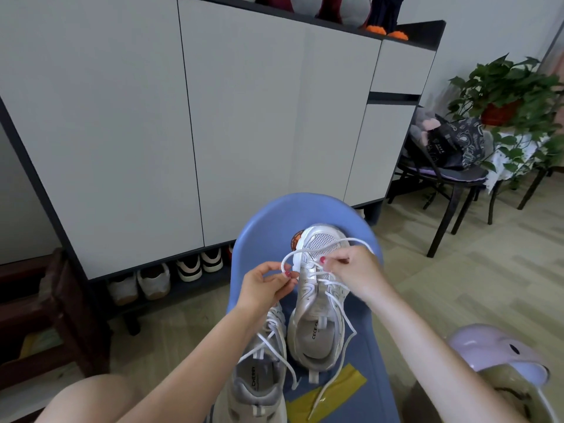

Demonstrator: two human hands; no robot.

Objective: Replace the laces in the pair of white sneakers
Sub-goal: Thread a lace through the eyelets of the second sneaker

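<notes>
Two white sneakers on blue chair, toes pointing away. Far sneaker on seat middle, near sneaker left of it and closer, heel at bottom edge, partly under left forearm. Left hand just left of far sneaker's forefoot, fingers curled, pinching white lace between thumb and fingertips. Right hand over far sneaker's upper eyelets, fingers curled, pinching same lace near tongue. Lace looping from left hand up across toe mesh, then arcing over to right hand side. More lace crossed loosely through far sneaker's eyelets, one end trailing down right side onto seat beside yellow tape. Near sneaker laced loosely too, ends hanging over collar. Round orange sticker on seat touching far sneaker's toe, left side. Grey cabinet behind chair, several shoes in gap under it. Dark chair with black bag to right, potted plant beyond. Lilac helmet-like thing at lower right. Bare knee at lower left.
</notes>
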